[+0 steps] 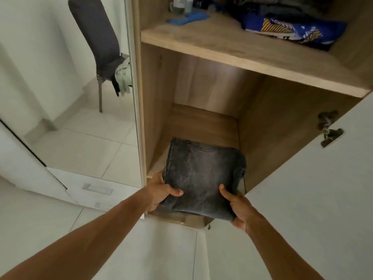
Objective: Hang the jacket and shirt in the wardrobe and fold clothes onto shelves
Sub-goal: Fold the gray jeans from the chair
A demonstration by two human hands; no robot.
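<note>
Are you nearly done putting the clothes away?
Partway, I think. Done: folded clothes lie on the upper shelf. In hand: the left hand and right hand grip folded dark jeans at the front of the lower shelf, not yet let go. Left: a pale garment is draped on the chair. The hanging part is out of view, so I cannot tell.

Wooden upper shelf (pixel 232 45) carrying a blue cloth (pixel 187 18) and a folded blue-and-yellow patterned garment (pixel 292 29), lower shelf (pixel 201 124) beneath, pale tiled floor (pixel 80 146) bearing a grey chair (pixel 96 37)
</note>
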